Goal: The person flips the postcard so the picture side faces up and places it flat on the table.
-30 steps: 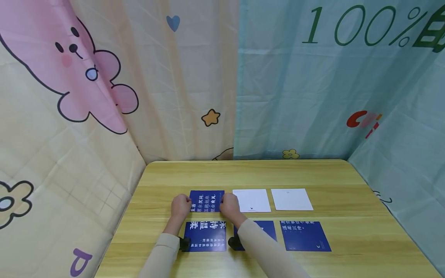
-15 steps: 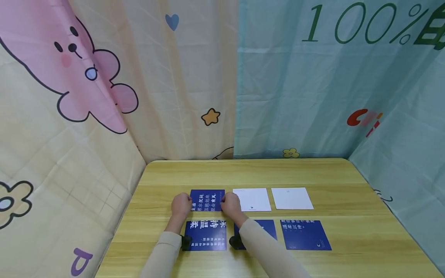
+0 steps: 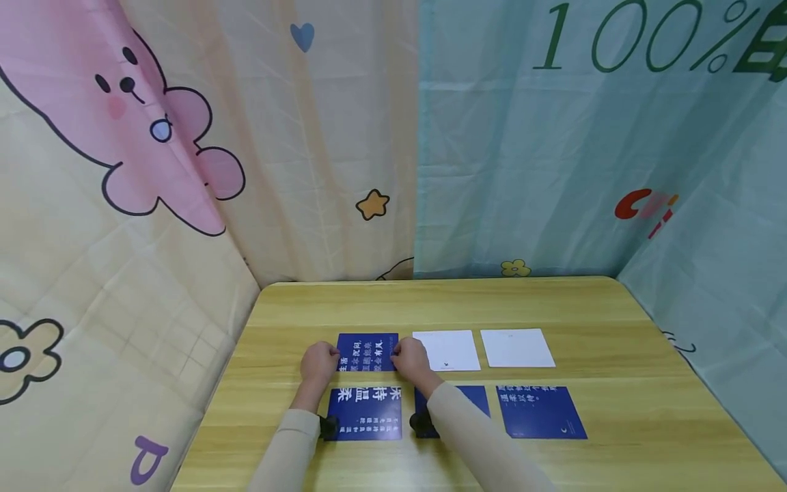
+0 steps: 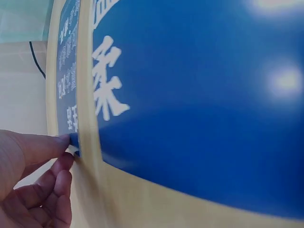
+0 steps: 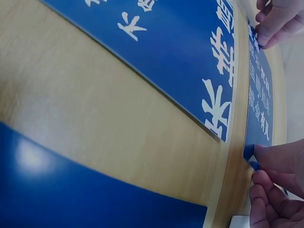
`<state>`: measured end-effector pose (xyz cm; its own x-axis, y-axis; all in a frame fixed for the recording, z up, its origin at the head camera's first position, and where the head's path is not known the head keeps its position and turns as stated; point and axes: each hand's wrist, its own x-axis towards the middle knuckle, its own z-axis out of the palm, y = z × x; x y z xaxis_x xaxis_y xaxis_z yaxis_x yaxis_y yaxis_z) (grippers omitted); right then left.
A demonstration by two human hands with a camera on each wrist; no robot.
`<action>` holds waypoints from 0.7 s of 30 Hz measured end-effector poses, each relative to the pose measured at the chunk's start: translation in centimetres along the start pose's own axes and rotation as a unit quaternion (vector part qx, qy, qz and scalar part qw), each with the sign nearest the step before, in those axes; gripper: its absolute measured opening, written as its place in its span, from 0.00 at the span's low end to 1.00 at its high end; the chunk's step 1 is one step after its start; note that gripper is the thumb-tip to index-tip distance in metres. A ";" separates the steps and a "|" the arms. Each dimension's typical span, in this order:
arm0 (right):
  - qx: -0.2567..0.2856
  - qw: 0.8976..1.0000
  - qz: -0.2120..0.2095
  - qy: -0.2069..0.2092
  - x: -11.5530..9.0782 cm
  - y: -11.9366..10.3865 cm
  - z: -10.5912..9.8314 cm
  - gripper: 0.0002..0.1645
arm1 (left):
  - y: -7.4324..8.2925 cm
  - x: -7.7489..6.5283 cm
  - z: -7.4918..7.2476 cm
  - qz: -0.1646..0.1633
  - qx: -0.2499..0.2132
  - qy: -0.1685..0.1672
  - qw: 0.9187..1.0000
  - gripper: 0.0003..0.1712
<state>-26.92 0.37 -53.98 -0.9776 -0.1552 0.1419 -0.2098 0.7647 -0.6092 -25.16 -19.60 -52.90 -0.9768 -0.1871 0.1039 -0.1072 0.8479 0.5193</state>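
A blue card with white Chinese lettering (image 3: 367, 352) lies in the far row at the left. At its left edge my left hand (image 3: 318, 362) pinches it between thumb and fingers; in the left wrist view the thumb (image 4: 45, 145) rests on the card's corner. My right hand (image 3: 413, 361) pinches the opposite edge, and in the right wrist view the corner there bends up slightly under the thumb (image 5: 280, 156). Directly nearer to me is another blue card (image 3: 369, 413) with large white characters, lying flat between my forearms.
Two white cards (image 3: 446, 350) (image 3: 518, 348) lie to the right in the far row. In the near row are a blue card (image 3: 470, 398), partly hidden by my right sleeve, and another blue card (image 3: 541, 413). Printed curtains stand behind the wooden table (image 3: 645, 383).
Both hands keep their hold on the same blue card, which stays in place on the table. The head view has tilted down slightly, so everything sits a little higher in it.
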 end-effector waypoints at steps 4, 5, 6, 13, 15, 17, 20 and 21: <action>0.012 1.000 -0.005 -0.015 0.1 0.4 -0.3 0.05 | -0.3 0.0 0.1 -0.002 -0.036 -0.003 0.999 0.05; 0.021 1.000 -0.004 -0.021 0.2 0.5 -0.5 0.06 | -0.3 -0.1 0.1 -0.005 -0.048 -0.007 0.999 0.05; 0.034 0.999 0.000 -0.027 0.2 0.7 -0.7 0.07 | -0.4 -0.1 0.1 -0.008 -0.059 -0.011 0.998 0.06; 0.095 0.995 0.025 -0.023 0.8 3.3 -4.0 0.10 | 0.1 0.2 0.1 0.007 -0.127 -0.027 0.991 0.06; 0.104 0.994 0.040 -0.022 0.9 4.3 -5.1 0.10 | 0.5 0.3 0.3 0.015 -0.154 -0.034 0.987 0.07; 0.113 0.992 0.059 -0.019 0.9 5.2 -6.0 0.11 | 1.1 0.4 0.6 0.026 -0.173 -0.042 0.984 0.07; 0.118 0.990 0.082 -0.010 0.7 6.6 -7.0 0.11 | 2.1 0.3 1.2 0.035 -0.192 -0.059 0.979 0.08; 0.120 0.989 0.089 -0.007 0.6 7.1 -7.3 0.11 | 2.5 0.2 1.4 0.037 -0.201 -0.063 0.977 0.08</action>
<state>-28.93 10.24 -52.49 -0.9991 -0.0409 0.0065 -0.0301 0.6097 -0.7920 -25.92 -16.82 -52.78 -0.9969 -0.0493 0.0619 0.0210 0.5891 0.8078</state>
